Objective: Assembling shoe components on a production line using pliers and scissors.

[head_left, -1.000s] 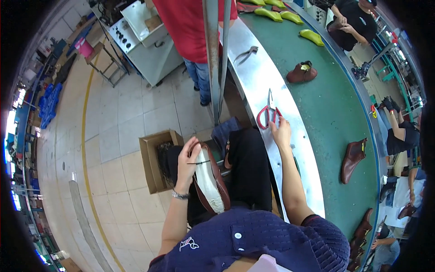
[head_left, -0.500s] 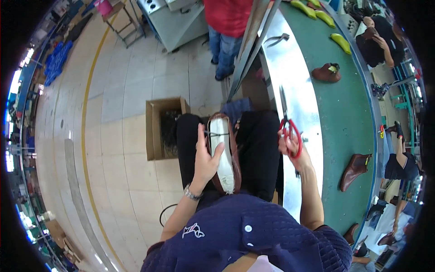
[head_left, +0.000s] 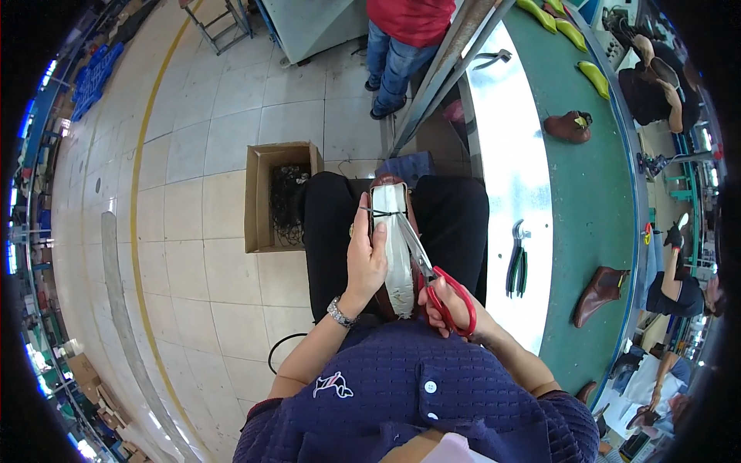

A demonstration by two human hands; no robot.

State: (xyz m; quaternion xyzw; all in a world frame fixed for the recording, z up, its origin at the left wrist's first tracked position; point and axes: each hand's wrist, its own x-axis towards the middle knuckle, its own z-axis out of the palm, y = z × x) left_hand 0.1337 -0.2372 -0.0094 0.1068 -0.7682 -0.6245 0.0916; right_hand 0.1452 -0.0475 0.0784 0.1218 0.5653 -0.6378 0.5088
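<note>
A brown leather shoe (head_left: 396,255) lies sole up between my thighs, its white underside facing me. A thin black tie (head_left: 386,212) runs across the sole near the far end. My left hand (head_left: 366,262) grips the shoe's left side, fingers stretched along the edge and thumb on the sole. My right hand (head_left: 449,305) holds red-handled scissors (head_left: 417,251), with fingers through the loops. Their blades point away from me over the sole, tips at the black tie. Whether the tie is between the blades is too small to tell.
An open cardboard box (head_left: 258,201) with black strands inside stands left of my knees. On the metal ledge to my right lie green-handled pliers (head_left: 516,266) and pincers (head_left: 492,58). The green belt (head_left: 532,139) beyond carries brown shoes and yellow-green shoe lasts (head_left: 593,79). A person in red (head_left: 409,19) stands ahead.
My right hand has brought the scissors from above the metal ledge leftward to the shoe, uncovering the pliers. My left hand still holds the shoe. The view has shifted slightly.
</note>
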